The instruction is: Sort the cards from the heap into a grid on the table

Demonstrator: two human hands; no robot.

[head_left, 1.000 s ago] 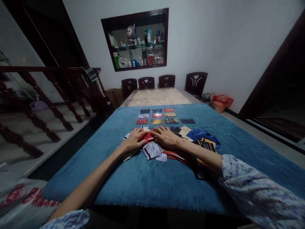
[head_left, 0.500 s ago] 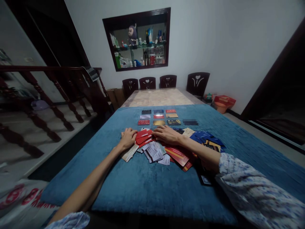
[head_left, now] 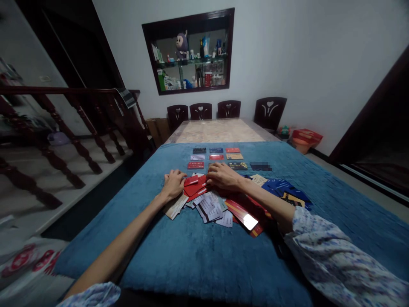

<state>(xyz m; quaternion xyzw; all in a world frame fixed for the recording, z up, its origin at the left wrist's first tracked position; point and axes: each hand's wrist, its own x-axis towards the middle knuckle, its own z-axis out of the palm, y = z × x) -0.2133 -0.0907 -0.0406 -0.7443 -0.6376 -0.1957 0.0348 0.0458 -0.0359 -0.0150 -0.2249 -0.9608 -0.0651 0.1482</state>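
Observation:
Between my two hands lies a small bunch of overlapping red cards. My left hand is closed at their left edge, its fingers curled down onto them. At their right edge my right hand has its fingers bent and together, the tips partly hidden. Grey-white cards fan out below the red ones, and a cream card lies under my left wrist. Red and gold cards spread beneath my right forearm. Blue cards lie to the right, with a black and gold card.
Beyond my hands, cards stand in neat rows, among them a red card and a dark card. A blue cloth covers the near table. Chairs stand at the far end, a wooden railing at the left.
The view has shifted slightly. Both hands stay at the red cards, and a small red card now shows on top of them. The red-gold card below my forearm now catches a glare.

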